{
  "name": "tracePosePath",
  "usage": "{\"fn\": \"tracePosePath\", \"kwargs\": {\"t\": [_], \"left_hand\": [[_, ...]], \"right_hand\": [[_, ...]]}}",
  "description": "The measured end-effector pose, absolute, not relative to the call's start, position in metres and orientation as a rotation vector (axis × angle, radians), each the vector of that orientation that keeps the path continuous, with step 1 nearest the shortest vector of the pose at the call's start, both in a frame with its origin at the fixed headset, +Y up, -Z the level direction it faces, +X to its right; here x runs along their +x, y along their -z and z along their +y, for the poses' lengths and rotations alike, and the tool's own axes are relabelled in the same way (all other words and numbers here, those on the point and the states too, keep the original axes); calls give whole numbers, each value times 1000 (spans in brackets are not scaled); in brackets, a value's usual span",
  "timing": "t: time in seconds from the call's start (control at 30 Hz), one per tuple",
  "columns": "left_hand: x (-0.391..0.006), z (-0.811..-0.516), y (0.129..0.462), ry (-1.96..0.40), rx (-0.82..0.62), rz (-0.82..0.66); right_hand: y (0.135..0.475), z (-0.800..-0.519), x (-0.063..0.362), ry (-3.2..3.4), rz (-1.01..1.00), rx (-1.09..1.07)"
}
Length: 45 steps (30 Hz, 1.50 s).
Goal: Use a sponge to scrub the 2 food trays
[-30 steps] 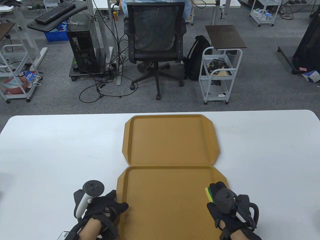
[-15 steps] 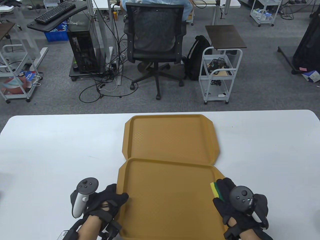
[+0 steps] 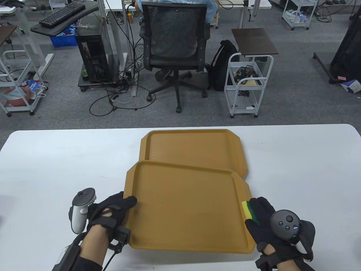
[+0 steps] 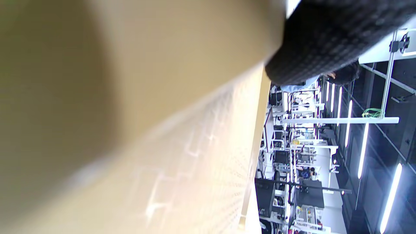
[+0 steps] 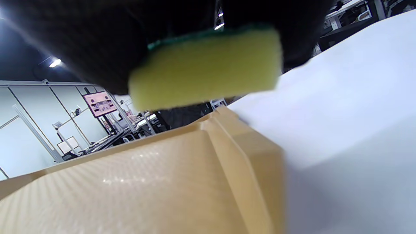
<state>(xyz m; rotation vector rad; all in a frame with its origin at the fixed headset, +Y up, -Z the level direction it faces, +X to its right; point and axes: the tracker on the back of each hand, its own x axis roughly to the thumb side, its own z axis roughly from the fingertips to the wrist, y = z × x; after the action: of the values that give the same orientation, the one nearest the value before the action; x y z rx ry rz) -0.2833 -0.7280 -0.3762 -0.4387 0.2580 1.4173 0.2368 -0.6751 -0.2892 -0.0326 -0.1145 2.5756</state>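
Note:
Two tan food trays are on the white table. The far tray [image 3: 191, 145] lies flat. The near tray [image 3: 186, 206] is raised and skewed, and its far edge overlaps the far tray's near edge. My left hand [image 3: 124, 204] grips the near tray's left rim, thumb on top; its other fingers are hidden. The left wrist view is filled by that tray [image 4: 130, 97], with a gloved finger [image 4: 325, 35] at its edge. My right hand [image 3: 258, 211] holds a yellow and green sponge [image 3: 247, 210] at the near tray's right rim. In the right wrist view the sponge [image 5: 208, 70] hangs just above the tray's corner [image 5: 227, 156].
The white table [image 3: 56, 169] stretches bare to the left and right of the trays. Beyond its far edge stand an office chair [image 3: 175, 42], a white cart [image 3: 248, 84] and desks with cables.
The near tray has risen and slid away from me, now overlapping the far tray. My left hand moved forward and left with it. My right hand, still holding the sponge, shifted right.

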Motion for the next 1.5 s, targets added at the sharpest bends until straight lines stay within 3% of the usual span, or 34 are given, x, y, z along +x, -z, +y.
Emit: {"fn": "tracePosePath", "kwargs": {"t": [0.27,0.4,0.53,0.6,0.73,0.8,0.93,1.17,1.5], "left_hand": [[-279,-761,443,-1538,-405,383],[-278,-781,467,-1596,-472,406],[-280,-793,480,-1754,-519,327],[-278,-787,491,-1624,-445,262],[-270,-772,506,-977,-286,392],[-263,-774,515,-776,-289,418],[-247,-777,531,-755,-194,484],[-225,-781,555,-469,-202,523],[-223,-771,537,-447,-104,460]], "right_hand": [[289,-675,241,-2584,-128,-45],[290,-677,243,-2593,-126,-59],[291,-679,244,-2598,-114,-69],[292,-682,243,-2609,-102,-70],[293,-685,240,-2629,-93,-72],[293,-686,239,-2637,-89,-72],[294,-689,237,-2656,-79,-71],[296,-694,237,-2680,-67,-73],[298,-695,236,-2679,-73,-55]]}}
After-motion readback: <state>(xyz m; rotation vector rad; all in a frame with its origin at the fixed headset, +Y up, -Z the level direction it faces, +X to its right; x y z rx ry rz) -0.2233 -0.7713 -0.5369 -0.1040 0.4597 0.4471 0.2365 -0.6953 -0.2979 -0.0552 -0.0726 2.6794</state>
